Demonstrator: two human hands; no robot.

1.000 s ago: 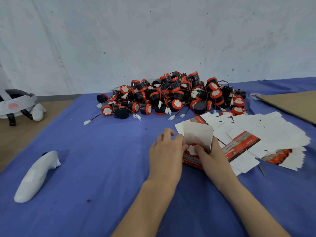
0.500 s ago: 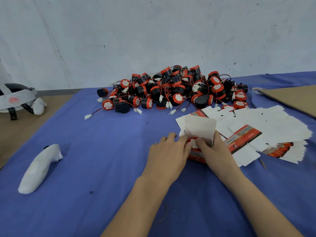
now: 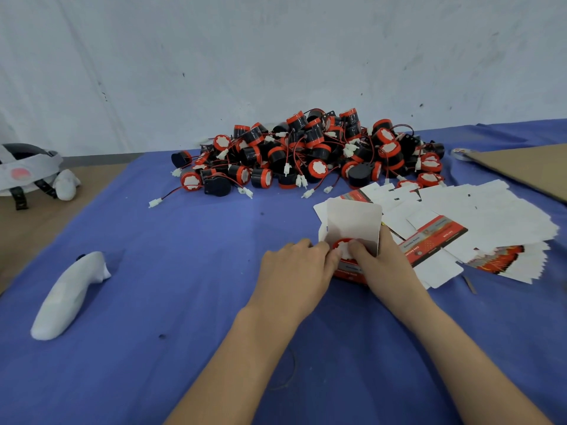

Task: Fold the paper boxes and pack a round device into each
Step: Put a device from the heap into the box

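The paper box (image 3: 352, 223) stands on the blue cloth (image 3: 184, 302) just beside the flat blanks (image 3: 491, 222), lid flap upright, with the round device (image 3: 343, 250) in its mouth; the left hand (image 3: 294, 273) clasps its left side; the right hand (image 3: 388, 265) grips the right wall, thumb on the device; the card looks thin and light and would crease easily, so it's best held by the walls.

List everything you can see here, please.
pile of round devices: many, black-red, far centre
paper box: one, white and red, between the hands
packed device: one, red-rimmed, inside paper box
flat box blanks: many, white and red, right
cloth: one, blue, over the table
controller: one, white, left on cloth
headset: one, white-black, far left
cardboard sheet: one, brown, far right
left hand: one, grips box's left side
right hand: one, grips its right side, thumb on device
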